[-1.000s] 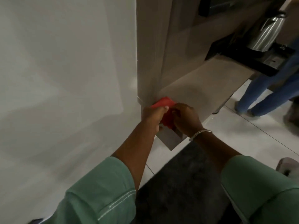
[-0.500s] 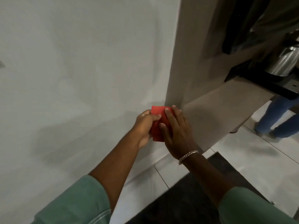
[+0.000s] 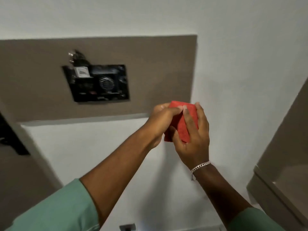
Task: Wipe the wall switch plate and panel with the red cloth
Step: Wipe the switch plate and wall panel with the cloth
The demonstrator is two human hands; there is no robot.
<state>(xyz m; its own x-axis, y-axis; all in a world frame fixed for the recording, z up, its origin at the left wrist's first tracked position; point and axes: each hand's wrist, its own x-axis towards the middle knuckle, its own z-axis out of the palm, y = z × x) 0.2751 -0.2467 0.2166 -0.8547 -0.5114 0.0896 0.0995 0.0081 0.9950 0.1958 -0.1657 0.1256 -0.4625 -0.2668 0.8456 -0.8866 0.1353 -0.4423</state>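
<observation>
Left hand (image 3: 160,120) and right hand (image 3: 193,135) hold red cloth (image 3: 180,120) beside panel (image 3: 150,72).

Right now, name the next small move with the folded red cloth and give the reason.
Probably carry the folded red cloth up and left onto the glossy black switch plate. Both the left hand and right hand hold it off the wall, below and right of the plate, at the brown wall panel's lower right corner. Nothing touches yet.

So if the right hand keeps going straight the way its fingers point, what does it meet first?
Probably the lower right corner of the brown wall panel; the right hand, holding the red cloth, aims there, though depth is unclear.
</observation>
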